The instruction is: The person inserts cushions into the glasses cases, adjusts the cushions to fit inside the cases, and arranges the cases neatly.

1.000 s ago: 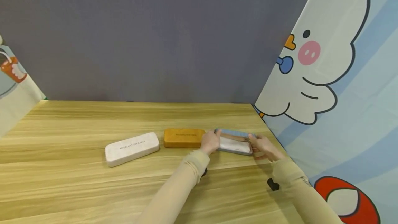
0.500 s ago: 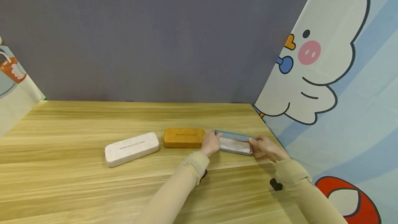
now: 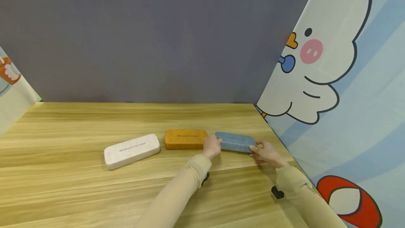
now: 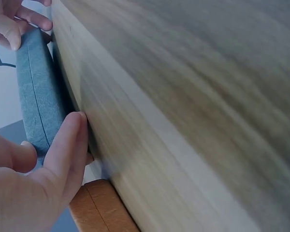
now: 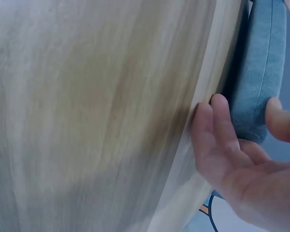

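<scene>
A blue glasses case (image 3: 236,142) lies at the right of the wooden table, its lid down. My left hand (image 3: 212,146) holds its left end; in the left wrist view the thumb (image 4: 28,155) is on the case and the fingers reach along its underside edge. At the other end my right hand (image 3: 266,153) pinches the corner, thumb (image 5: 280,120) on the front side and fingers low by the table. Just left of my left hand sits an orange glasses case (image 3: 186,139), shut. What the blue case contains is hidden.
A white glasses case (image 3: 132,151) with printed lettering lies slantwise farther left. Behind the wooden table (image 3: 79,192) rises a grey panel (image 3: 152,38). A cartoon-printed sheet (image 3: 357,143) runs along the right edge of the table.
The blue case stood open with a white cloth inside; its lid has come down toward me and covers it. My right hand has moved slightly nearer and lower. The orange and white cases stayed put.
</scene>
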`<state>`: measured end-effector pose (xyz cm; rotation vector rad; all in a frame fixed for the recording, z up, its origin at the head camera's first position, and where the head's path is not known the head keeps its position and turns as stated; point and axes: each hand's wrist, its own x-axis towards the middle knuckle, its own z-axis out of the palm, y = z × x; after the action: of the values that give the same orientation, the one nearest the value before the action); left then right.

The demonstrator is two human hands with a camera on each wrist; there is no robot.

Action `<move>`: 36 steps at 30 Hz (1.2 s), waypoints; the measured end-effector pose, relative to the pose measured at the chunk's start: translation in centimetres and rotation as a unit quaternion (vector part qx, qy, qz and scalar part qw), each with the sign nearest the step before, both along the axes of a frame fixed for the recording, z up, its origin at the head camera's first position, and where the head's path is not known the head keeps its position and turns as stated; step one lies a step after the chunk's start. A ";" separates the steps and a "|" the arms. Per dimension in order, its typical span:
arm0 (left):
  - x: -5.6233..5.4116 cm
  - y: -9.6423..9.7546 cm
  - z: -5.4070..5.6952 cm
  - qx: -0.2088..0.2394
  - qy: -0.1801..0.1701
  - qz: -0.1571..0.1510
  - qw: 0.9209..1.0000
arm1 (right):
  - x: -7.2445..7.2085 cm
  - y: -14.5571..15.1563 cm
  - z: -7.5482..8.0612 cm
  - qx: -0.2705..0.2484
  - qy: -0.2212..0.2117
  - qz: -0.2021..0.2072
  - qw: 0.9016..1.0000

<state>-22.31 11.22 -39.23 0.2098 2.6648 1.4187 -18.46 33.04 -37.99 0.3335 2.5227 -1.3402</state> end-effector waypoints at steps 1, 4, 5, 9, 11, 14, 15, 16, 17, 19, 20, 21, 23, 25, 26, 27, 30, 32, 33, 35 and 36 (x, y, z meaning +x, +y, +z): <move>0.0 0.0 0.0 -0.004 0.001 0.001 1.000 | 0.0 0.0 -0.1 0.001 0.003 -0.002 1.000; 0.0 0.0 0.0 -0.014 0.004 0.002 1.000 | -0.1 -0.1 -0.2 0.006 0.006 -0.004 1.000; 0.0 0.0 0.1 -0.015 0.005 0.001 1.000 | -0.1 -0.1 -0.1 0.010 0.009 -0.002 1.000; 0.2 -0.1 0.1 -0.023 0.017 0.006 1.000 | -0.1 -0.1 -0.4 0.033 0.023 0.005 0.999; 0.3 -0.1 0.0 -0.031 0.024 0.008 0.999 | -0.1 -0.1 -0.6 0.040 0.034 0.009 0.999; 0.4 -0.1 -0.1 -0.037 0.031 0.011 0.999 | -0.2 -0.2 -1.0 0.045 0.042 0.009 0.998; 0.4 -0.2 -0.1 -0.034 0.030 0.014 0.999 | -0.2 -0.2 -1.1 0.048 0.043 0.009 0.998; 0.4 -0.2 -0.2 -0.030 0.028 0.016 0.999 | -0.2 -0.2 -1.1 0.054 0.043 0.012 0.998; 0.4 -0.2 -0.3 -0.022 0.025 0.021 0.999 | -0.2 -0.2 -1.1 0.062 0.043 0.013 0.997; 0.5 -0.2 -0.3 -0.010 0.020 0.025 0.999 | -0.2 -0.2 -1.1 0.075 0.040 0.012 0.996; 0.5 -0.2 -0.3 -0.003 0.018 0.027 0.999 | -0.2 -0.3 -1.1 0.083 0.040 0.015 0.996; 0.5 -0.2 -0.3 0.002 0.016 0.026 1.000 | -0.2 -0.3 -1.0 0.090 0.039 0.017 0.995; 0.5 -0.1 -0.3 0.008 0.011 0.022 1.000 | -0.1 -0.4 -0.9 0.096 0.036 0.018 0.995; 0.5 -0.2 -0.3 0.010 0.003 0.017 1.000 | 0.0 -0.5 -0.7 0.102 0.035 0.024 0.994; 0.5 -0.2 -0.2 0.009 0.001 0.014 1.000 | 0.0 -0.6 -0.5 0.105 0.034 0.030 0.993; 0.5 -0.3 -0.2 0.012 -0.006 0.011 1.000 | 0.0 -0.6 -0.4 0.109 0.032 0.035 0.993; 0.6 -0.6 -0.2 0.015 -0.019 -0.006 1.000 | 0.0 -0.7 0.2 0.141 0.031 0.057 0.988; 0.6 -0.9 0.0 0.024 -0.019 -0.023 0.999 | -0.1 -0.8 0.6 0.153 0.024 0.064 0.986; 0.6 -1.1 0.0 0.030 -0.018 -0.032 0.999 | -0.2 -0.9 0.9 0.158 0.020 0.065 0.985; 0.5 -1.6 0.3 0.045 -0.006 -0.048 0.998 | -0.4 -1.2 1.3 0.166 0.012 0.064 0.984; 0.5 -1.9 0.5 0.054 0.003 -0.054 0.997 | -0.5 -1.4 1.5 0.168 0.007 0.063 0.984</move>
<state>-21.78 9.33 -38.71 0.3619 2.5399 1.5316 -19.01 31.64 -36.47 0.2248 2.7297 -0.8715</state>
